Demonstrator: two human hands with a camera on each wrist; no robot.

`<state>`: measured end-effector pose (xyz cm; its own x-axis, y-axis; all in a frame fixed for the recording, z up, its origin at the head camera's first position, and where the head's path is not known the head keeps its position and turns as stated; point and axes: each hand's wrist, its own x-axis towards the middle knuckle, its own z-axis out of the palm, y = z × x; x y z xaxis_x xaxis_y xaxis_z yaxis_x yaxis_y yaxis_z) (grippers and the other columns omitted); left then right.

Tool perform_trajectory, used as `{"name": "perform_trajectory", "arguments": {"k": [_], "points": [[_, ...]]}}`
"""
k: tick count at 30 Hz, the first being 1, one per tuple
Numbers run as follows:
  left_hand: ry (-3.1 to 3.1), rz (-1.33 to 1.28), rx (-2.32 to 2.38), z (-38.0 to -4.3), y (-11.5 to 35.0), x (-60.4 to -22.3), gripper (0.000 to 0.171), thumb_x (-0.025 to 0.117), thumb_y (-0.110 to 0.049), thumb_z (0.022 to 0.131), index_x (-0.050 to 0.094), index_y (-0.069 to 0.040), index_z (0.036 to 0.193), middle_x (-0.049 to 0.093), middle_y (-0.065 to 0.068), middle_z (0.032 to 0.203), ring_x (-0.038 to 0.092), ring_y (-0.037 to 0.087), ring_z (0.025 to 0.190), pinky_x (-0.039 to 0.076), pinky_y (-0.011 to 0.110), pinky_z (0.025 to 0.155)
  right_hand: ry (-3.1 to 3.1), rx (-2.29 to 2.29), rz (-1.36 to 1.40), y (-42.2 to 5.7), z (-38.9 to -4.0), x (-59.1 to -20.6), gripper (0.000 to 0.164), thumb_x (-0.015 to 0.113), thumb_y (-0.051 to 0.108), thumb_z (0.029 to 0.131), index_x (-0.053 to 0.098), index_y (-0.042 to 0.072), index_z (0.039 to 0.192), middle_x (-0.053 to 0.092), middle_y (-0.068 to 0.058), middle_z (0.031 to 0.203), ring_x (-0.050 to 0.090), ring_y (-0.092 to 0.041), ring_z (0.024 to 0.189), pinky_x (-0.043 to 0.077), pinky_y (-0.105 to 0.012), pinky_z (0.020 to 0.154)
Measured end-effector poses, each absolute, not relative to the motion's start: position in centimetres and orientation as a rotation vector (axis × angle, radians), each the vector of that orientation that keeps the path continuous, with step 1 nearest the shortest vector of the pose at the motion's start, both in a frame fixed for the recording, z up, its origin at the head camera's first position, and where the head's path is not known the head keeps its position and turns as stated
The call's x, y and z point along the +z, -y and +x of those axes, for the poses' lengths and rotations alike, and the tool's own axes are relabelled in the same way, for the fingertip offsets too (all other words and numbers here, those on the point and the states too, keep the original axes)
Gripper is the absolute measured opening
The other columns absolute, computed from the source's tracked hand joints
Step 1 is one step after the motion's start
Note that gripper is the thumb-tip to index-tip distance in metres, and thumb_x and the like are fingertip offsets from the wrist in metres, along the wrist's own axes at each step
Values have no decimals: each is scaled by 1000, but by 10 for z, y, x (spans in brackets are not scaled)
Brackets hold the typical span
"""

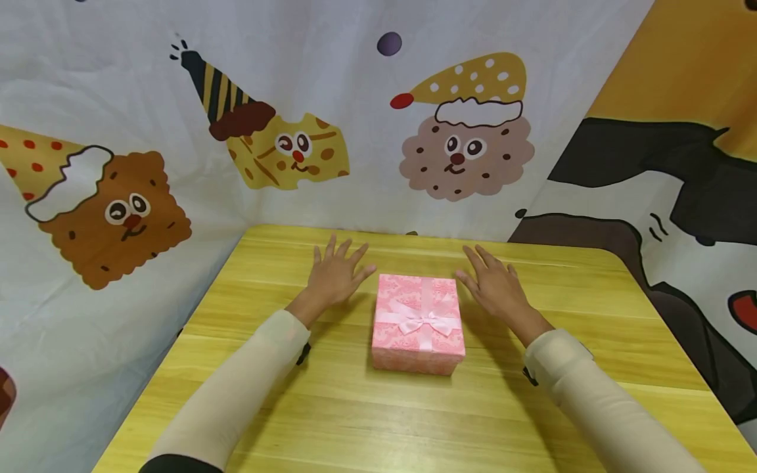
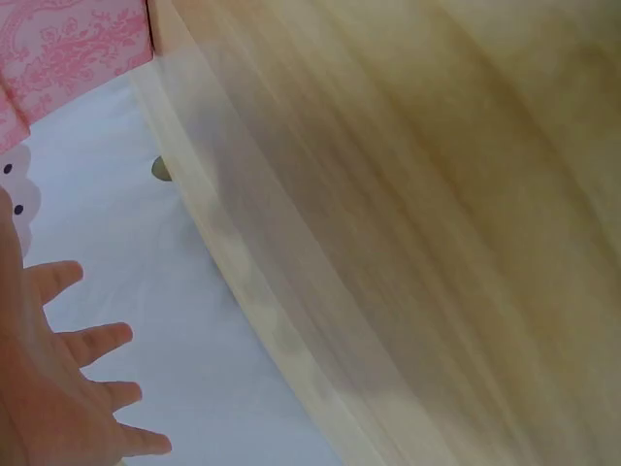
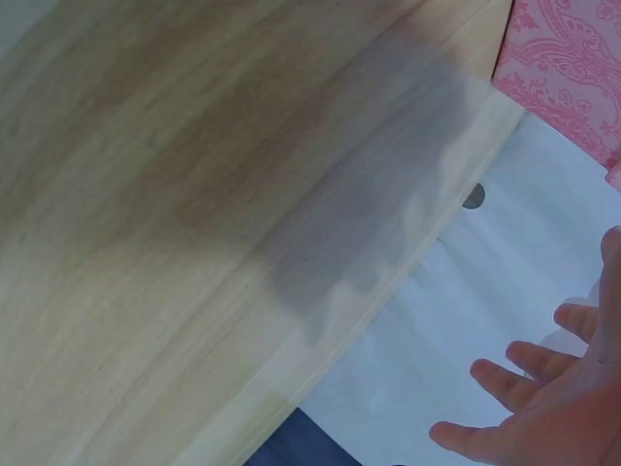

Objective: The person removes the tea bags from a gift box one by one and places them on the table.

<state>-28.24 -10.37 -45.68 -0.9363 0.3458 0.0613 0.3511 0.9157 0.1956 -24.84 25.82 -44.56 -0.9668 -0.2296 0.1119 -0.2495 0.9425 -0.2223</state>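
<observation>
A pink patterned gift box (image 1: 416,335) with a pale ribbon and bow on its lid stands on the wooden table, its lid on. To its left, my left hand (image 1: 334,279) hovers with fingers spread, apart from the box. My right hand (image 1: 497,286) is held out likewise on the other side, fingers extended and holding nothing. Part of the box (image 2: 78,49) shows at the top left of the left wrist view, above the spread fingers of the left hand (image 2: 58,388). In the right wrist view the box (image 3: 568,73) is at the top right, with the right hand (image 3: 563,408) below.
The yellow wood-grain table (image 1: 414,420) spreads under both arms. A white cloth (image 1: 367,197) printed with cartoon biscuits and cheese hangs behind its far edge and along the left. Brown, black and white printed fabric (image 1: 650,164) is on the right.
</observation>
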Motion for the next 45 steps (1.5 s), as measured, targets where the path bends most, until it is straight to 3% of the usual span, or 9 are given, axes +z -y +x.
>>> {"name": "perform_trajectory", "arguments": {"k": [7,13,19,26,34,45], "points": [[3049,-579,-311,-280,104,-455,76,20,-75,102,23,-33,165,28,14,168,14,45,156,13,69,121,3034,369,404,-261,-247,-447,74,35,60,108,16,20,167,21,-20,169,29,-48,150,18,-79,112],[3049,-596,-339,-276,104,-457,74,23,-72,104,25,-30,165,32,14,166,26,42,153,26,65,119,3044,416,418,-262,-244,-446,76,32,63,107,15,21,168,23,-22,168,29,-48,150,18,-78,113],[3064,-608,-368,-273,105,-457,76,24,-72,104,28,-27,165,35,16,163,35,43,148,37,64,113,3037,454,461,-262,-241,-445,71,37,55,110,16,19,167,26,-24,166,36,-51,145,27,-74,112],[3068,-624,-388,-271,106,-455,78,22,-74,103,29,-27,165,37,16,162,37,43,147,40,63,111,3033,520,483,-262,-238,-442,69,41,51,110,19,18,167,26,-25,166,39,-54,141,33,-71,111],[3046,-665,-418,-267,104,-455,77,23,-73,103,32,-26,164,40,15,160,39,43,145,46,62,105,3062,587,491,-264,-235,-441,72,33,60,109,21,18,166,30,-25,164,46,-55,136,36,-72,108],[3015,-755,-401,-262,102,-452,73,27,-70,105,33,-27,163,42,12,159,38,38,146,44,61,108,3095,654,572,-266,-232,-440,71,34,62,108,23,23,166,31,-24,164,38,-52,143,31,-73,110]]}}
